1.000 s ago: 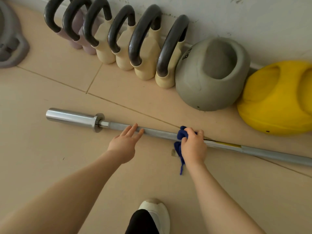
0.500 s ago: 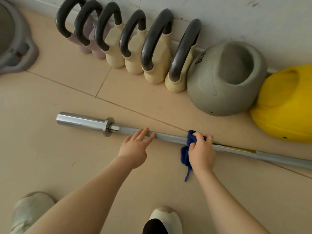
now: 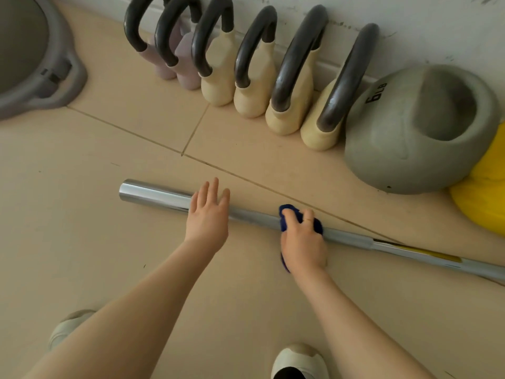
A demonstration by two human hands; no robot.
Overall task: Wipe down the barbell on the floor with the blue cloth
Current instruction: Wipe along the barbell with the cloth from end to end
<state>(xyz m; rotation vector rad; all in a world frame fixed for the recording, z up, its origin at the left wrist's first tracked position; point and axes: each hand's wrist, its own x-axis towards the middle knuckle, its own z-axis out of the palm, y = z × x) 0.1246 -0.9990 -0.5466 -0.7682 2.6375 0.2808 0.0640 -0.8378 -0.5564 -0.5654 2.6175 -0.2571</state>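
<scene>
Both hands are working on the barbell [image 3: 254,216], which is lying flat on the floor [image 3: 82,242]. The left hand [image 3: 208,217] is spreading its straight fingers over the bar where the shaft meets the chrome sleeve [image 3: 153,193], covering the collar that was showing a second ago beyond its fingertips; it has been sliding toward that end. The right hand [image 3: 302,242] is curling its fingers round the blue cloth [image 3: 285,221] and pressing the bunched fabric onto the shaft, just beside the left hand on its right. Against the earlier views this hand has been travelling along the bar away from the yellow band [image 3: 426,254], which now sits well to its right, so the wiping seems to be advancing toward the sleeve end, with that stretch probably remaining to be cleaned. The bar's long axis is running from beyond the left hand's far left, where the sleeve's open end is pointing, down past the right hand toward the near right, where it is leaving the view. Kettlebells [image 3: 287,86] are standing by the wall beyond both hands.
</scene>
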